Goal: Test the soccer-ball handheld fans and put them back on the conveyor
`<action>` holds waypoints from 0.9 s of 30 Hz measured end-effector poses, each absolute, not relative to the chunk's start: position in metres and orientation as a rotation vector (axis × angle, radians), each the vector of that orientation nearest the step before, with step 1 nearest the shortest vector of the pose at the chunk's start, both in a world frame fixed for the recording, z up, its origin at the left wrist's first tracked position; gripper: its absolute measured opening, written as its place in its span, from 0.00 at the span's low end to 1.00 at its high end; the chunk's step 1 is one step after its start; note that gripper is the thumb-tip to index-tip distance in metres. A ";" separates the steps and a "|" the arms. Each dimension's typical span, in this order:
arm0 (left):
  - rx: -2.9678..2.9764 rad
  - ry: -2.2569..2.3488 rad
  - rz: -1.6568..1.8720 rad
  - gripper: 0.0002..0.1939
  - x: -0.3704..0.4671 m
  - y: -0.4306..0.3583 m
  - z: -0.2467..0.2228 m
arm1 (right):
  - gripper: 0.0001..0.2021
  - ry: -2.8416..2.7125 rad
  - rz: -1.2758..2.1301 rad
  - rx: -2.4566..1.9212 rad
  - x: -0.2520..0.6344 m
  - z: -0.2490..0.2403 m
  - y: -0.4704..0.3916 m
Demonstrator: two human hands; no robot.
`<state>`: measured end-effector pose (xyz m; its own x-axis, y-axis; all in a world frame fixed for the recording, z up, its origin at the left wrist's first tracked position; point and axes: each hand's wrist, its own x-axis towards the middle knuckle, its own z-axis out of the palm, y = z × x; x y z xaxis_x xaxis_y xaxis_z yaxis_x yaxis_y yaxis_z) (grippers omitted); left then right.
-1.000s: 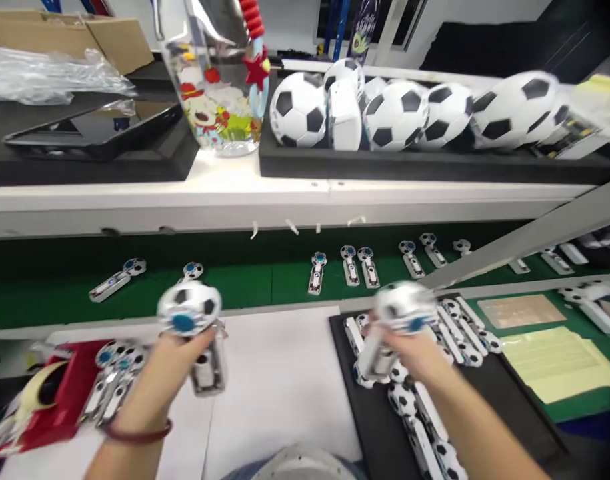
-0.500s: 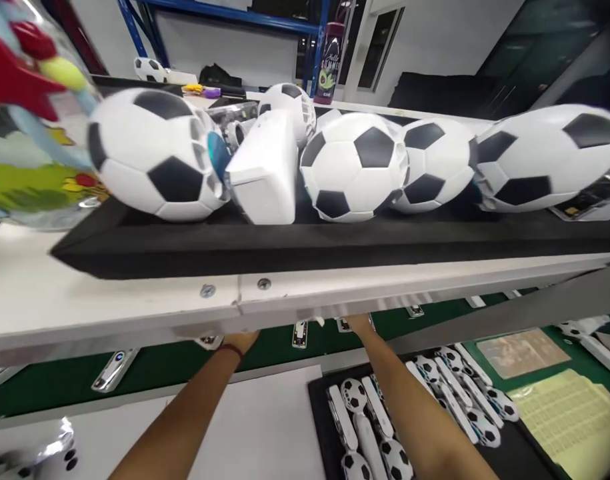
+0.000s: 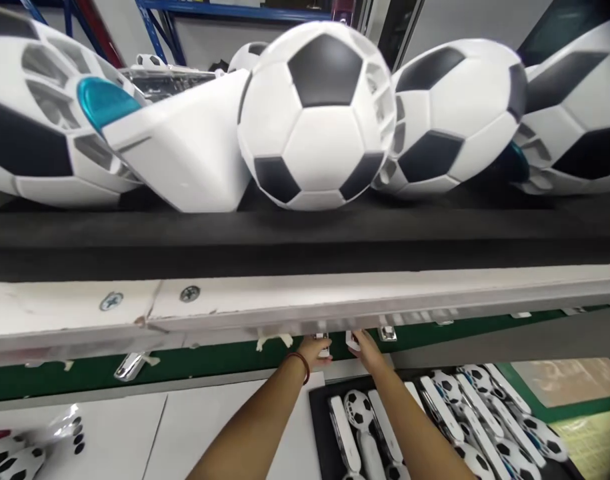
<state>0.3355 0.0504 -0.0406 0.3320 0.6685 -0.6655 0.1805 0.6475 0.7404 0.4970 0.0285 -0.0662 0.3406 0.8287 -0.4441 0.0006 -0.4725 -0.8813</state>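
Observation:
My left hand point(image 3: 313, 349), with a red band at the wrist, reaches in under the shelf edge. Its fingers are closed around a small white piece with a silvery rim point(image 3: 325, 349). Just to the right, my right hand point(image 3: 367, 349) pinches another small white piece point(image 3: 352, 342). A gap separates the two pieces, and the shelf edge partly hides them. Both hands are over a green belt point(image 3: 209, 362). On that belt a shiny silver-rimmed piece point(image 3: 387, 333) lies right of my right hand, and another silvery piece point(image 3: 129, 367) lies far left.
Above my hands runs a white shelf edge point(image 3: 285, 293), bearing a black tray point(image 3: 295, 250) with football-patterned balls point(image 3: 325, 133) and a white block point(image 3: 185, 147). Below right, a black tray point(image 3: 319, 427) holds several white football-headed units point(image 3: 359, 408). Footballs point(image 3: 22, 460) sit lower left.
The view has moved closer to the shelf and turned. My hands have come nearer to each other, and small white pieces now show in both.

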 end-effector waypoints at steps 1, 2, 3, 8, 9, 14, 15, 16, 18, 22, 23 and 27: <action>0.808 1.188 0.395 0.15 0.330 0.040 -0.034 | 0.17 -0.689 1.269 -1.712 0.493 -0.060 0.014; 0.781 1.152 0.413 0.16 0.322 0.028 -0.026 | 0.18 -0.644 1.302 -1.656 0.489 -0.052 -0.002; 0.765 1.108 0.435 0.19 0.313 0.015 -0.017 | 0.21 -0.607 1.330 -1.599 0.484 -0.041 -0.018; 0.718 0.857 0.628 0.38 0.262 -0.057 0.056 | 0.30 -0.526 1.392 -1.388 0.449 0.023 -0.093; 0.710 0.800 0.680 0.39 0.253 -0.070 0.074 | 0.28 -0.518 1.410 -1.320 0.441 0.035 -0.105; 0.720 0.542 0.812 0.29 0.216 -0.117 0.149 | 0.22 -0.595 1.551 -0.961 0.402 0.095 -0.148; 0.734 0.516 0.831 0.27 0.210 -0.124 0.160 | 0.22 -0.618 1.557 -0.943 0.395 0.106 -0.154; 0.747 0.497 0.852 0.26 0.204 -0.131 0.169 | 0.22 -0.638 1.553 -0.935 0.389 0.116 -0.160; 0.773 0.478 0.884 0.25 0.193 -0.145 0.181 | 0.22 -0.677 1.546 -0.921 0.379 0.135 -0.171; 0.777 0.469 0.921 0.23 0.174 -0.169 0.196 | 0.20 -0.683 1.552 -0.817 0.362 0.169 -0.190; 0.777 0.459 0.930 0.23 0.169 -0.173 0.199 | 0.20 -0.670 1.554 -0.793 0.359 0.177 -0.194; 0.768 0.458 1.015 0.24 0.150 -0.183 0.206 | 0.21 -0.641 1.591 -0.814 0.350 0.197 -0.207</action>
